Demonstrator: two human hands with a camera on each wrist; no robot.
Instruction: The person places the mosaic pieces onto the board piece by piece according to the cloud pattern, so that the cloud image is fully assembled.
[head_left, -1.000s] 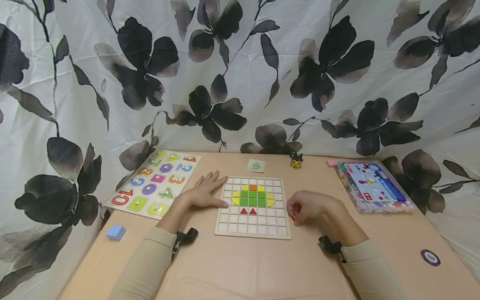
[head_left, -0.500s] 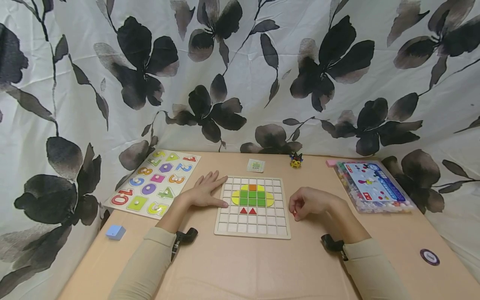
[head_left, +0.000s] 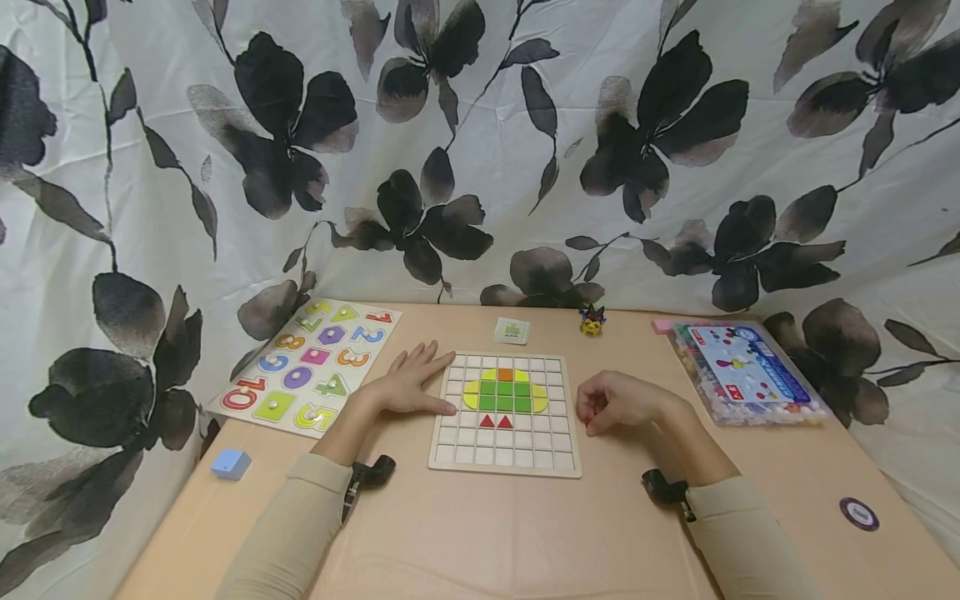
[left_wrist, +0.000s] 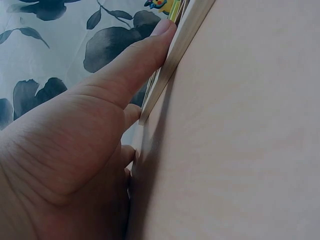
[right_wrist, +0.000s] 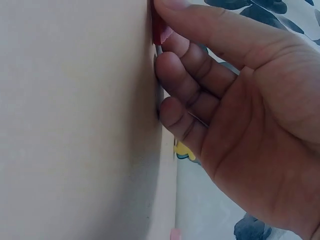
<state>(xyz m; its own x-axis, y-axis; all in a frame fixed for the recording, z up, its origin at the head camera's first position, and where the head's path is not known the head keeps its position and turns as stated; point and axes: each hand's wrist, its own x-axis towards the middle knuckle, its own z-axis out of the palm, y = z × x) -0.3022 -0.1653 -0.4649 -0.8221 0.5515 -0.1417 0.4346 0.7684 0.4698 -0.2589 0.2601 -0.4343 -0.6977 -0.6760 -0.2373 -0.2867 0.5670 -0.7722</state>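
A square grid board (head_left: 553, 458) lies in the middle of the table in the head view. On it a pattern of green squares (head_left: 497, 398), yellow curved pieces (head_left: 472, 398), an orange square (head_left: 506, 375) and two red triangles (head_left: 487, 422) is laid out. My left hand (head_left: 401, 387) rests with spread fingers at the board's left side, its thumb (left_wrist: 145, 55) on the edge. Just right of the board, my right hand (head_left: 621, 400) pinches a small red piece (right_wrist: 160, 30) close to the tabletop; its full shape is hidden by the fingers.
A number puzzle board (head_left: 300, 392) lies at the left, with a blue block (head_left: 232, 465) in front. Behind the grid board are a small pattern card (head_left: 512, 332) and a yellow figurine (head_left: 592, 322). A plastic case (head_left: 738, 375) and a round disc (head_left: 859, 514) lie at the right.
My right hand has shifted slightly back toward the far side, and the red at its fingertips no longer shows in the head view. The left hand and the board have stayed still.
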